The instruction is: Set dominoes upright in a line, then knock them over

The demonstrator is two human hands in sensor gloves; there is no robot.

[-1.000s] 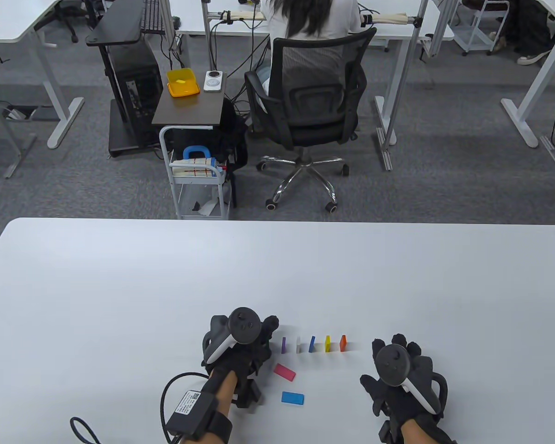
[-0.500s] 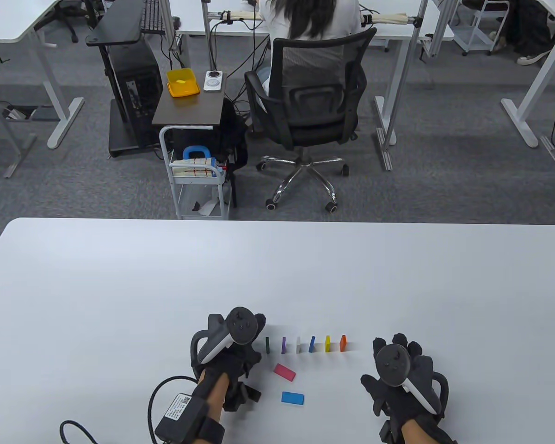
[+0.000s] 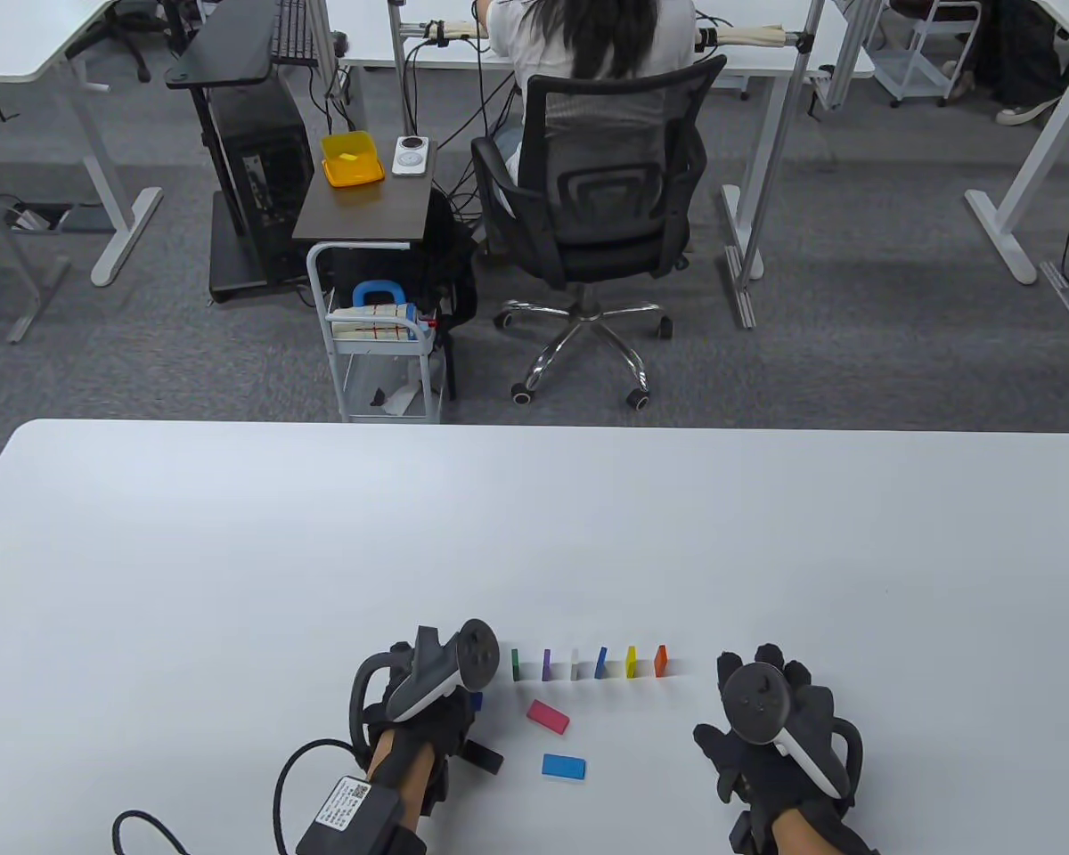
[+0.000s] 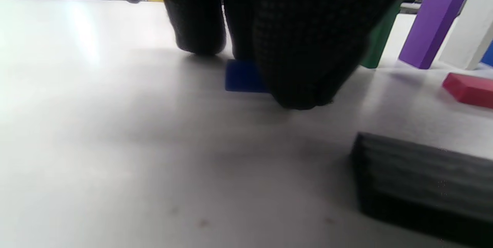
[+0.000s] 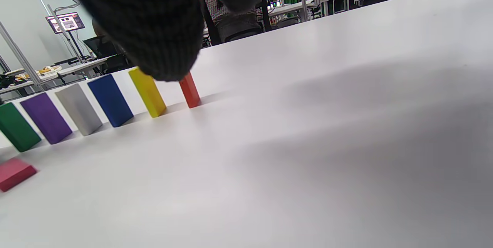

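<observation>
White table (image 3: 232,552) before grey carpet (image 3: 855,356) and office chair (image 3: 592,191).

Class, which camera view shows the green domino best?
The right wrist view: the green domino stands whole and upright at the line's left end. The table view shows it small, from above. In the left wrist view the left hand's fingers mostly hide it.

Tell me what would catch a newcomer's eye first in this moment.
Probably the row of six upright dominoes near the table's front edge, running from the green domino to the orange domino. Just in front of them a pink domino and a light blue domino lie flat. The left hand reaches down at the row's green end over a dark blue domino; the right hand rests beyond the orange end.
</observation>
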